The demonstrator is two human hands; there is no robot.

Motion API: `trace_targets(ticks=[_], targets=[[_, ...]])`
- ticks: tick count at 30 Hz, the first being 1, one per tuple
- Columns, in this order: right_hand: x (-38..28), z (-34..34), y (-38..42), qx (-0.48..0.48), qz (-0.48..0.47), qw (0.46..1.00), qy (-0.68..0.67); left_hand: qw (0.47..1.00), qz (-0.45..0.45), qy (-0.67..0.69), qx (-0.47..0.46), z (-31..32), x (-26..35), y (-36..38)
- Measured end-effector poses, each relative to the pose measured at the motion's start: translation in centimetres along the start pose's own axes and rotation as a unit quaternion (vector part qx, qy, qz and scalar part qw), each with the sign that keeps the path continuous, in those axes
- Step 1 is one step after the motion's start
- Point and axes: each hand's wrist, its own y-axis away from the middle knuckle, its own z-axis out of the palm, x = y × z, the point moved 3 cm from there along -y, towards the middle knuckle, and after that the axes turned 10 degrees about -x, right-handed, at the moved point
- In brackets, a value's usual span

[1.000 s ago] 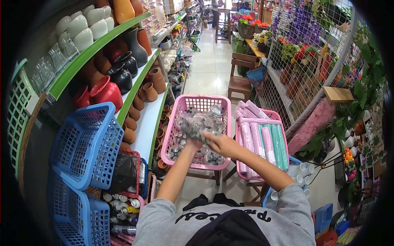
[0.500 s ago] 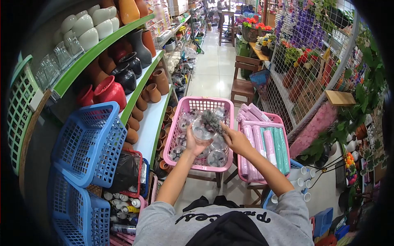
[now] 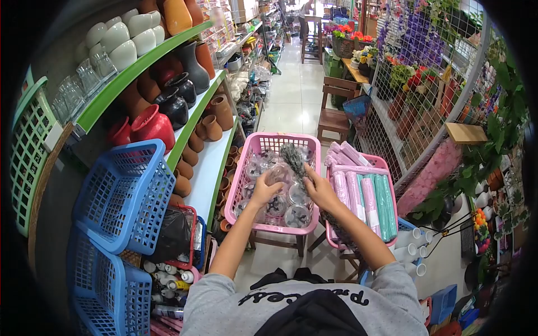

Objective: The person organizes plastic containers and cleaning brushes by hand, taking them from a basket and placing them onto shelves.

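My left hand is wrapped round a clear round container and holds it over a pink basket. In my right hand is a grey fluffy duster, whose head points up and to the left, close beside the container. The duster's handle runs back under my right forearm. Several more clear round containers with dark patterns lie in the basket below both hands.
Right of it, another pink basket holds pink and teal wrapped rolls. Blue baskets stand at the left beside shelves of pots. A wooden chair and a wire mesh rack are farther off.
My left hand has turned the clear container over, so the back of the hand now shows. The duster has shifted slightly and its head looks longer and narrower.
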Motion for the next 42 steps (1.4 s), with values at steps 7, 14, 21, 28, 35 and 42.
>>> trace_targets(ticks=[7,14,21,28,35,42], targets=[[-3.1,1.2,1.0,-0.041,-0.134,0.968,0.208,0.965,0.045,-0.234,0.106,1.4,0.6,0.3],[-1.3,-0.1,0.5,-0.002,0.01,0.998,0.064,0.947,0.214,-0.19,0.148,1.3,0.0,0.8],[-2.9,1.3,1.7,-0.067,-0.082,0.987,0.122,0.901,-0.003,-0.431,0.054,0.9,2.5,0.1],[1.9,1.6,0.8,0.004,-0.009,0.997,0.077,0.973,0.133,-0.161,0.093,0.6,0.3,0.6],[1.8,3.1,1.8,0.042,-0.028,0.998,-0.037,0.977,0.092,-0.191,0.041,-0.5,1.7,0.4],[-1.6,2.9,1.9,-0.006,-0.131,0.981,0.142,0.91,0.048,-0.376,0.171,0.3,1.4,0.9]])
